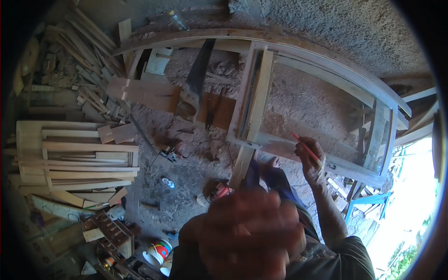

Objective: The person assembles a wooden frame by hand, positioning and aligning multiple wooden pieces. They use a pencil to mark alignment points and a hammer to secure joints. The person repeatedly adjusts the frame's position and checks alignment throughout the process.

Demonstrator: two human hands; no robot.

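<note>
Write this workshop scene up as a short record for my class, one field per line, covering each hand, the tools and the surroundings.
Right hand: holds a red pencil near the wooden frame
Left hand: blurred, close to the camera; grip unclear
Saw: dark blade, its handle over a plank, left of the frame
Left side: stacked wooden pieces
Lower left: white bucket with coloured decoration
Right edge: bright daylight with some greenery

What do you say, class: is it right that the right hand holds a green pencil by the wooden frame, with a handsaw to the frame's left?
Not quite: in the head view the pencil is red, not green. The right hand, wooden frame and handsaw are as stated.
</note>
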